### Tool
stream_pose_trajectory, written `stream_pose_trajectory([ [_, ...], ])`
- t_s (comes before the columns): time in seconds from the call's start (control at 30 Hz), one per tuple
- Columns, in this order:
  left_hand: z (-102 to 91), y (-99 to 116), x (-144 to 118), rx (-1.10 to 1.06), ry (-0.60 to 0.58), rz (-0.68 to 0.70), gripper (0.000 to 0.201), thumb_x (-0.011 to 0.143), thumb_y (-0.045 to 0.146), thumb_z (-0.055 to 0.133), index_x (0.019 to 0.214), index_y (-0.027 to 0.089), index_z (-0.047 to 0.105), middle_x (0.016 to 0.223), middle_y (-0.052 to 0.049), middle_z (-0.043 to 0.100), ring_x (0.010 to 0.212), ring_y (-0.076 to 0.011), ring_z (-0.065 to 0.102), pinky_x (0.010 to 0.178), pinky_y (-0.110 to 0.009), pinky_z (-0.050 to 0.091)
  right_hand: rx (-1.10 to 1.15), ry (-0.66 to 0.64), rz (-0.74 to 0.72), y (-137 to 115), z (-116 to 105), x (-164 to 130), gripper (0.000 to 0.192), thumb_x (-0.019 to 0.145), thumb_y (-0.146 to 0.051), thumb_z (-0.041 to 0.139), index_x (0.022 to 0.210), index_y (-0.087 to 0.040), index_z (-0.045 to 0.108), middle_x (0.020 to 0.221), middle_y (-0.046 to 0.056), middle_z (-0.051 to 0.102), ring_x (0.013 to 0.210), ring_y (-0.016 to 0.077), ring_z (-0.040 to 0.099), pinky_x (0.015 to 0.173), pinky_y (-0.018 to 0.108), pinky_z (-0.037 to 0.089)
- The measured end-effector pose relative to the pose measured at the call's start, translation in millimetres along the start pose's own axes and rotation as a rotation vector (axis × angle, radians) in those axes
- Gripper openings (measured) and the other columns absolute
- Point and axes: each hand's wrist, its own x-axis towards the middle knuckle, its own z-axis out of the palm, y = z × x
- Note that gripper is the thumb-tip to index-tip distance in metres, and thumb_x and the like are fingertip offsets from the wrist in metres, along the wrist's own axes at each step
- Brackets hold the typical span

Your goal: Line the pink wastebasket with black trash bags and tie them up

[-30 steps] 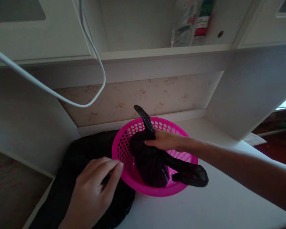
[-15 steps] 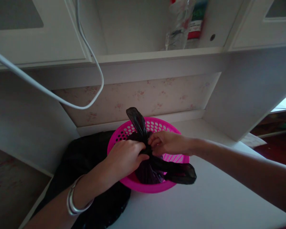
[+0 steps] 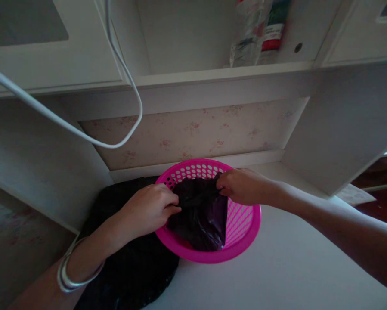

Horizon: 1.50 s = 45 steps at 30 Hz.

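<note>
Hands meet over a bright pink perforated basket [image 3: 241, 241] that sits on the white bench [image 3: 277, 280], close to the far wall. I see a black plastic bag [image 3: 199, 215] lying inside the basket, stretched between the two hands, its long axis running left to right across the bowl. My left hand [image 3: 148, 209] pinches the bag's left edge at the basket's near-left rim, fingers closed on the plastic, wrist low, with silver bangles [image 3: 67, 277] on the forearm. My right hand [image 3: 241, 187] grips the bag's right edge at the far-right rim, fingers curled shut on it, arm reaching in from the right. Both hands are equally close to the bag. A second heap of black plastic [image 3: 128, 267] lies on the bench just left of the basket. A white cable [image 3: 83, 135] hangs above.
</note>
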Motion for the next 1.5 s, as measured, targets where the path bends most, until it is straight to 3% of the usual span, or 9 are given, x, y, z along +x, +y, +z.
stream_pose_trajectory([
  [0.23, -4.9, 5.7, -8.8, -0.089, 0.125, -0.012, 0.024, 0.097, 0.023, 0.066, 0.119, 0.025, 0.077, 0.124, -0.004, 0.078, 0.117, -0.0228, 0.071, 0.105, -0.036, 0.054, 0.144, 0.107, -0.153, -9.6, 1.8, -5.1, 0.043, 0.095, -0.029, 0.07, 0.137, -0.018, 0.067, 0.134, 0.016, 0.072, 0.121, 0.0312, 0.068, 0.103, 0.04, 0.051],
  [0.37, 5.3, 27.1, 5.9, -0.141, 0.138, 0.015, 0.035, 0.098, 0.032, 0.072, 0.132, 0.023, 0.072, 0.129, -0.005, 0.078, 0.12, -0.0255, 0.071, 0.109, -0.041, 0.052, 0.108, 0.081, -0.208, -21.5, 8.8, 7.7, 0.021, 0.096, -0.022, 0.069, 0.115, -0.018, 0.078, 0.111, 0.012, 0.079, 0.107, 0.0294, 0.072, 0.094, 0.038, 0.053],
  [0.5, 8.4, 27.1, 10.6, -0.09, 0.048, 0.062, 0.016, 0.1, 0.019, 0.066, 0.106, 0.023, 0.08, 0.106, -0.003, 0.083, 0.104, -0.0243, 0.074, 0.096, -0.039, 0.054, 0.169, 0.113, -0.305, -12.4, 4.8, 3.6, 0.018, 0.101, -0.025, 0.065, 0.109, -0.021, 0.081, 0.105, 0.009, 0.081, 0.1, 0.0254, 0.073, 0.091, 0.036, 0.052],
  [0.6, 0.8, 8.8, -0.5, -0.121, 0.103, 0.038, 0.022, 0.1, 0.014, 0.059, 0.094, 0.023, 0.078, 0.099, -0.002, 0.081, 0.098, -0.0213, 0.073, 0.095, -0.037, 0.053, 0.226, 0.251, -0.192, 5.7, 0.0, -15.7, 0.019, 0.102, -0.031, 0.063, 0.105, -0.022, 0.08, 0.105, 0.008, 0.081, 0.098, 0.0256, 0.073, 0.091, 0.037, 0.052],
  [0.8, -12.9, -35.5, -31.8, -0.239, 0.131, -0.058, 0.021, 0.101, 0.033, 0.058, 0.092, 0.025, 0.075, 0.131, -0.005, 0.073, 0.128, -0.0237, 0.067, 0.111, -0.038, 0.052, 0.611, 0.507, 0.195, 38.9, 7.7, -56.2, 0.024, 0.093, -0.047, 0.066, 0.1, -0.025, 0.073, 0.106, 0.008, 0.079, 0.101, 0.0283, 0.074, 0.093, 0.042, 0.056],
  [1.0, -12.4, 16.7, -24.0, -0.226, 0.26, -0.049, 0.054, 0.094, 0.051, 0.075, 0.14, 0.026, 0.065, 0.139, -0.009, 0.072, 0.127, -0.0287, 0.068, 0.112, -0.045, 0.053, 0.635, 0.576, 0.03, 17.3, 10.7, -54.1, 0.064, 0.085, -0.051, 0.079, 0.142, -0.027, 0.06, 0.125, 0.01, 0.075, 0.115, 0.0299, 0.072, 0.1, 0.044, 0.058],
  [1.13, -5.7, 33.2, -9.1, -0.108, 0.303, 0.052, 0.022, 0.098, 0.024, 0.067, 0.118, 0.023, 0.078, 0.113, -0.007, 0.082, 0.108, -0.029, 0.074, 0.106, -0.05, 0.053, 0.621, 0.553, 0.01, 6.5, -2.1, -46.0, 0.033, 0.09, -0.048, 0.073, 0.115, -0.028, 0.079, 0.097, 0.005, 0.079, 0.09, 0.0252, 0.074, 0.082, 0.038, 0.06],
  [1.37, -8.0, -46.3, -55.0, -0.843, 0.593, -0.41, 0.006, 0.077, 0.025, 0.077, 0.082, 0.025, 0.075, 0.101, -0.001, 0.078, 0.094, -0.022, 0.074, 0.079, -0.03, 0.059, 1.261, 0.973, 0.219, 72.8, 38.1, -98.5, 0.013, 0.085, -0.04, 0.083, 0.094, -0.032, 0.083, 0.104, 0.005, 0.082, 0.096, 0.0259, 0.076, 0.087, 0.041, 0.06],
  [1.5, -17.0, -60.9, -76.3, -1.112, 0.829, -0.675, 0.01, 0.08, 0.029, 0.077, 0.08, 0.025, 0.068, 0.099, 0.004, 0.073, 0.085, -0.0163, 0.069, 0.073, -0.026, 0.059, 1.101, 1.131, 0.254, 95.9, 63.9, -133.8, 0.023, 0.101, -0.035, 0.06, 0.109, -0.038, 0.081, 0.128, 0.007, 0.076, 0.12, 0.0327, 0.073, 0.093, 0.052, 0.06],
])
